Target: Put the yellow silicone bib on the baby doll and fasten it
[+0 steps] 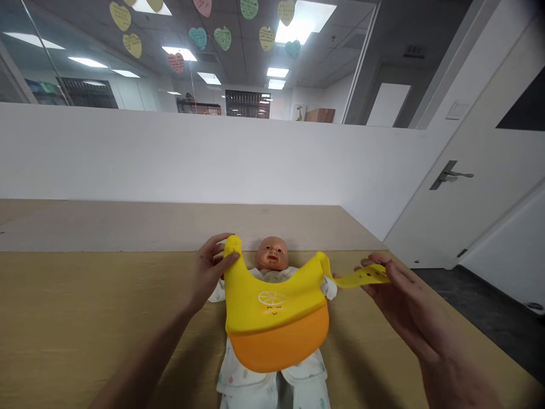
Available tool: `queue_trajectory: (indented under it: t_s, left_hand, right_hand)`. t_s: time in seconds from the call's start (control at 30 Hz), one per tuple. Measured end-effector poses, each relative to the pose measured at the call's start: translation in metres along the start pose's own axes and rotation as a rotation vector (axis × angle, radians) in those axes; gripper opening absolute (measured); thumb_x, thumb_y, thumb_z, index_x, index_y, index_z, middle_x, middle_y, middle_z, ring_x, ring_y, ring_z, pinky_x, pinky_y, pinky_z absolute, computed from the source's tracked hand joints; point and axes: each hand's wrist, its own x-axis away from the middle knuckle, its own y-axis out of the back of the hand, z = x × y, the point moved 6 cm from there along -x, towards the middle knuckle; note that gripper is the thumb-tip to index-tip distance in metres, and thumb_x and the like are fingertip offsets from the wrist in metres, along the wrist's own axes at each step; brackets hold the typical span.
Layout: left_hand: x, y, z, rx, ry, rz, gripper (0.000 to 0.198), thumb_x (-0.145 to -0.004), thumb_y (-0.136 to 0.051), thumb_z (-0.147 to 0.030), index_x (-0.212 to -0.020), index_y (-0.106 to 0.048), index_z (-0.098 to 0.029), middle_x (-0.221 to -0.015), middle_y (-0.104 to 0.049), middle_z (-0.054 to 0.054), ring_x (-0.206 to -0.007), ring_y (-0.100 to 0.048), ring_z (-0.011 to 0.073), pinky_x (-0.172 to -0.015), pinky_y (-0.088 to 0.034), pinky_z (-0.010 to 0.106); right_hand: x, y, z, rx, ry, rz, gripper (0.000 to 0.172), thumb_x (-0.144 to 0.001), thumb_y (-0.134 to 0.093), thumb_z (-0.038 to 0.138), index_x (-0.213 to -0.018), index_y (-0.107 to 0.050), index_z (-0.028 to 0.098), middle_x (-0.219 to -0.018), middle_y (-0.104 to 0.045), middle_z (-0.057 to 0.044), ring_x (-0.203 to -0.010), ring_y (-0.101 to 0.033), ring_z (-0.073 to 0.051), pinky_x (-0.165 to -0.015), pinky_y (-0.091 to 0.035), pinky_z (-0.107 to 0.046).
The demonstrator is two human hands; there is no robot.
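Observation:
A baby doll (271, 254) in white patterned clothes lies on its back on the wooden table (85, 318), head away from me. A yellow silicone bib (272, 307) with an orange pocket and a lemon face covers its chest. My left hand (210, 267) pinches the bib's left neck strap beside the doll's head. My right hand (394, 287) grips the right strap, a flat yellow band with holes (366, 276), pulled out to the right of the doll.
A white partition wall (170, 153) with glass above it runs behind the table. A white door (477, 187) with a lever handle stands at the right. The table's right edge drops to a dark floor (489, 312).

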Motion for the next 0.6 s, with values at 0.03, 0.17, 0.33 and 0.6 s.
queue_trajectory:
  t_s: [0.03, 0.17, 0.33, 0.6]
  left_hand:
    - [-0.007, -0.003, 0.009, -0.008, 0.022, -0.003, 0.054, -0.07, -0.078, -0.044, -0.117, -0.06, -0.023, -0.084, -0.067, -0.001, -0.064, -0.061, 0.0122, -0.053, -0.046, 0.019]
    - [-0.034, -0.01, 0.053, -0.065, 0.116, -0.041, 0.065, -0.061, -0.078, -0.05, -0.115, -0.06, -0.018, -0.081, -0.068, 0.002, -0.066, -0.062, 0.0148, -0.055, -0.046, 0.021]
    - [-0.032, 0.002, 0.097, -0.127, 0.222, -0.006, 0.069, -0.068, -0.072, -0.047, -0.13, -0.051, -0.021, -0.12, -0.064, 0.013, -0.091, -0.067, 0.0186, -0.073, -0.053, 0.027]
    - [0.059, 0.035, 0.102, -0.472, 0.185, -0.008, 0.037, -0.077, -0.062, -0.055, -0.085, -0.068, -0.019, -0.065, -0.063, 0.001, -0.06, -0.06, 0.0181, -0.055, -0.045, 0.027]
  right_hand:
    - [-0.005, -0.001, -0.002, -0.004, 0.017, -0.024, 0.033, -0.072, -0.08, 0.04, -0.096, -0.067, 0.02, -0.099, -0.06, -0.004, -0.095, -0.061, -0.018, -0.081, -0.055, -0.026]
    - [-0.029, 0.011, -0.023, 0.117, 0.147, -0.217, 0.042, -0.063, -0.084, 0.034, -0.097, -0.064, 0.021, -0.105, -0.064, -0.005, -0.103, -0.062, -0.022, -0.095, -0.05, -0.037]
    - [-0.031, 0.02, -0.081, 0.491, 0.06, -0.22, 0.047, -0.071, -0.071, 0.047, -0.107, -0.061, 0.019, -0.104, -0.067, -0.01, -0.099, -0.063, -0.027, -0.088, -0.049, -0.04]
    - [0.028, 0.014, -0.135, 0.667, -0.03, 0.057, 0.043, -0.082, -0.06, 0.055, -0.106, -0.064, 0.019, -0.111, -0.066, -0.011, -0.098, -0.062, -0.026, -0.085, -0.049, -0.038]
